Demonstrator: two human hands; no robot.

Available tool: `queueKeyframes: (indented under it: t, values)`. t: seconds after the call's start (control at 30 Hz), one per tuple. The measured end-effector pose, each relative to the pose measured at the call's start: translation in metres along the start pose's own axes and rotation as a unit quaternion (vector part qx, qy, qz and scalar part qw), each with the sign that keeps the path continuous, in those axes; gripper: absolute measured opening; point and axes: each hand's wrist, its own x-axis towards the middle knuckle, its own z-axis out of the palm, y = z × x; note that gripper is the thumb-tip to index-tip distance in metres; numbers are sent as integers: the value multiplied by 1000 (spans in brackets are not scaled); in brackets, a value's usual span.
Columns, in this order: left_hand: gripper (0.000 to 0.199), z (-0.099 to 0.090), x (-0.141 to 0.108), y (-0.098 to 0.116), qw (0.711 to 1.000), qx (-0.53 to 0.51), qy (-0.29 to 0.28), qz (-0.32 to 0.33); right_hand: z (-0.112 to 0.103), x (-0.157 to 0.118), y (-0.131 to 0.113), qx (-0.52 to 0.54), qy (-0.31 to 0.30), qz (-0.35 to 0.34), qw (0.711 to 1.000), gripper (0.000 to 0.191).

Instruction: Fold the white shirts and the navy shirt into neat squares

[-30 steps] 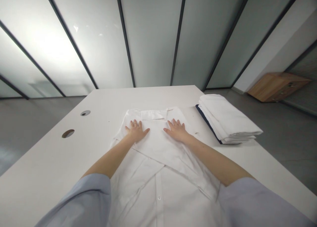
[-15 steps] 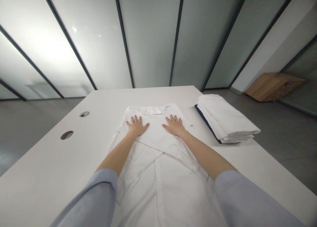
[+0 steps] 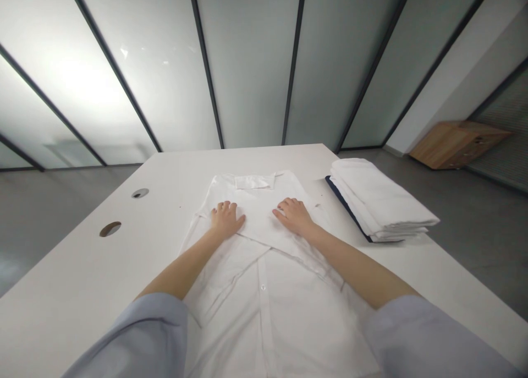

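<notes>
Shirt [image 3: 301, 312]: white, spread on the counter [image 3: 74, 290] right in front of the person; the collar [image 3: 254, 182] lies at the far end; two diagonal folds meet above a button strip [image 3: 264, 312] with one small button [image 3: 263, 287] showing.
Left hand [image 3: 225, 219]: resting on the upper left part of the shirt, below the collar; grip apart, thumb spread away from bent fingers.
Right hand [image 3: 296, 215]: on the upper right part, level with the other; grip likewise apart, fingers curled; whether the hidden fingertips pinch any cloth, I cannot tell.
Step in hand: by the look of it, smoothing the upper shirt; creases run along the folds and down the lower half.
Next move: it calls, I judge, for light, even pressure from both hands; a hard drag could pull the folds askew.
Folded stack [image 3: 379, 193]: white cloth, at the counter's right edge, on top of a dark blue piece [image 3: 347, 207].
Counter holes: two round ones, a near hole [image 3: 110, 229] and a far hole [image 3: 140, 193], toward the left edge.
Cabinet [image 3: 449, 144]: wooden, on the floor [image 3: 487, 246] at far right; it seems shut, its contents hidden.
</notes>
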Motion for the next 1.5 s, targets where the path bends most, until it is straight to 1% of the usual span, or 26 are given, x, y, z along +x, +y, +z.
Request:
queueKeyframes:
  t: [0.1,0.17,0.23,0.3,0.4,0.57,0.63,0.73,0.8,0.83,0.9,1.0,1.07,1.17,1.23,1.4,1.5]
  values:
    - [71,6,-18,1,998,4,-55,-17,6,-23,-4,-9,-38,3,999,58]
    - [77,12,-21,2,997,1,-66,-26,14,-30,-5,-14,-57,9,998,66]
    - [80,17,-17,2,998,1,-62,-28,22,-29,-3,-12,-74,18,997,72]
    - [80,20,-7,2,998,2,-55,-27,27,-21,0,-8,-82,21,996,74]
    - [80,22,14,0,999,0,-44,-24,30,0,8,-4,-76,16,997,73]
    - [76,17,51,-2,999,-6,-24,-27,23,38,18,-8,-72,14,997,69]
    - [71,12,58,1,1000,-2,6,-29,18,47,17,-18,-58,18,998,67]
    - [55,1,53,11,998,5,57,-14,11,47,7,-40,-8,12,999,59]
    - [49,-4,39,19,998,2,59,1,7,37,-3,-45,26,-13,999,53]
    - [49,-5,30,22,999,-1,49,8,7,30,-8,-43,34,-24,998,50]
    - [56,-4,12,26,1000,-8,18,14,8,14,-16,-38,31,-31,998,49]
    - [71,4,-10,25,999,-15,-44,2,15,-7,-17,-32,-6,2,999,60]
    - [77,11,-16,21,997,-15,-70,-3,22,-15,-12,-21,-42,23,999,68]
    - [79,18,-12,14,998,-12,-67,8,28,-14,-3,0,-80,26,996,72]
    - [79,19,-4,10,998,-14,-63,16,30,-8,1,6,-85,24,996,72]
    - [76,19,18,5,998,-30,-43,28,31,12,3,3,-68,32,997,70]
    - [74,17,28,4,999,-41,-15,28,31,20,4,4,-40,28,999,67]
